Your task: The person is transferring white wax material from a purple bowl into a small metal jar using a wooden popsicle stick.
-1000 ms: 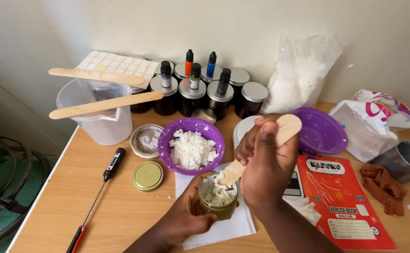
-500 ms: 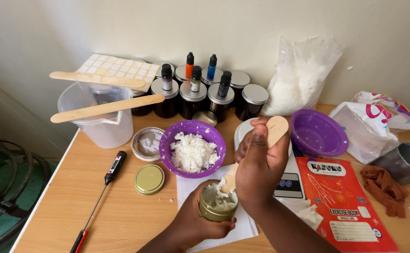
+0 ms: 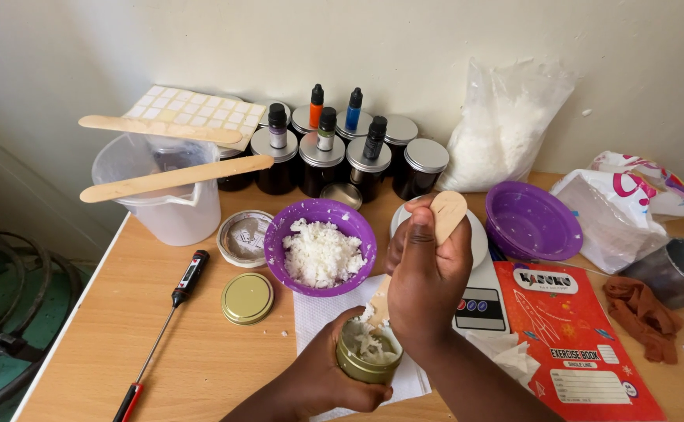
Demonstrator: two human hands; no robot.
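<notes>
On the wooden table [image 3: 162,344], far left, stands a clear plastic jug [image 3: 162,195] with two flat wooden sticks [image 3: 174,178] laid across its rim. Right of it sits a purple bowl [image 3: 322,246] heaped with white wax flakes [image 3: 320,254]. Nearer, on a white paper towel [image 3: 318,312], the left hand [image 3: 326,379] wraps its fingers round a small gold tin [image 3: 367,355], holding it upright. Above it, the right hand [image 3: 426,277] grips a wooden spatula [image 3: 435,227] in a closed fist, tip touching the flakes inside the tin. Left of the bowl lies a gold lid [image 3: 247,298].
</notes>
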